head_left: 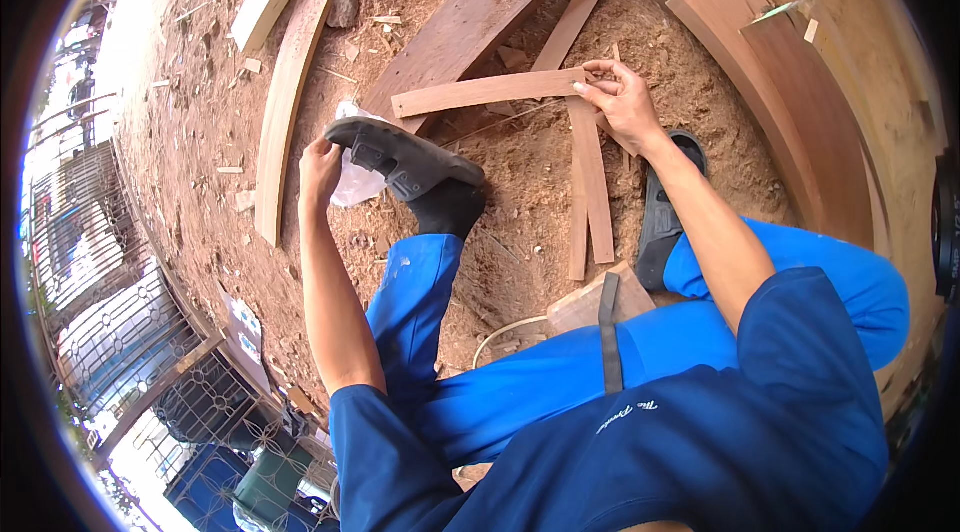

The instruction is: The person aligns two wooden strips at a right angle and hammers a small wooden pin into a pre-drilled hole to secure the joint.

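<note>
My right hand (625,107) pinches the right end of a short, flat wooden strip (490,90) between thumb and fingers. The strip lies roughly crosswise, its left end over a wide brown plank (465,27). My left hand (320,167) is closed beside the toe of the dark sandal (405,154) on my raised left foot; what its fingers hold, if anything, is hidden. Behind that sandal shows a piece of clear plastic (357,180). Two narrow wooden strips (592,187) lie below my right hand, overlapping each other.
Two long pale boards (290,122) rest on the sawdust-strewn ground at the left. Thick wooden beams (770,82) curve along the right. By my thigh lies a wooden block (600,302), with a dark flat strip (609,332) across it and my trousers. A metal fence (130,332) stands far left.
</note>
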`<state>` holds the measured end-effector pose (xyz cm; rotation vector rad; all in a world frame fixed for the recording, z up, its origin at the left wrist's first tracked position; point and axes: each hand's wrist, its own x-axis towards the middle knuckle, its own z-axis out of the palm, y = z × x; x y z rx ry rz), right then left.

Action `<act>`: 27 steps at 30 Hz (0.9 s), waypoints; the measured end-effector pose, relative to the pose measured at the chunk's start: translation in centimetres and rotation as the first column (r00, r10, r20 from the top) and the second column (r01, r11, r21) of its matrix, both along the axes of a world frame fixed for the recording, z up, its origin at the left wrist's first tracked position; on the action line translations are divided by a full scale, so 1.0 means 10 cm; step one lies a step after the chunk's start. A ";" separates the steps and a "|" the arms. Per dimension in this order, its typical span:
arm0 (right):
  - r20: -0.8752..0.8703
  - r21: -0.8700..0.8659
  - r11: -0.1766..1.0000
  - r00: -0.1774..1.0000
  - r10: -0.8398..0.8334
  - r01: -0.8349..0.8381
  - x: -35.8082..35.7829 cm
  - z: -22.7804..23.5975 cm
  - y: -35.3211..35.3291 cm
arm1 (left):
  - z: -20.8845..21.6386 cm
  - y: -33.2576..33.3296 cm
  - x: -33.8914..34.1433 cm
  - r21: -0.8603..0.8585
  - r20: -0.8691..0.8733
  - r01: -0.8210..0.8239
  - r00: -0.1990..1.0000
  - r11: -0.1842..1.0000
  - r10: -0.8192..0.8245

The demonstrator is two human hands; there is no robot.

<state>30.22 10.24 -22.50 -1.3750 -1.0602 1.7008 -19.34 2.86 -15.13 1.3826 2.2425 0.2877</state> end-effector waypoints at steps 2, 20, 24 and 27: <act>0.023 0.027 0.999 0.999 -0.026 0.026 0.00 -0.03 -0.01 | 0.00 0.02 0.07 -0.044 0.205 -0.059 0.976 0.997 0.067; 0.123 0.091 0.994 0.991 0.056 -0.067 -0.31 -0.16 -0.09 | -0.61 -0.45 -0.02 -0.100 0.109 -0.050 0.992 0.994 0.061; 0.204 0.170 0.980 0.976 0.071 -0.107 -0.22 -0.20 -0.17 | -0.52 -0.41 0.38 0.150 0.542 -0.228 0.833 0.962 0.113; 0.119 0.139 0.985 0.989 0.089 -0.106 -0.29 -0.14 -0.20 | -0.48 -0.49 0.28 0.151 0.553 -0.210 0.828 0.966 0.094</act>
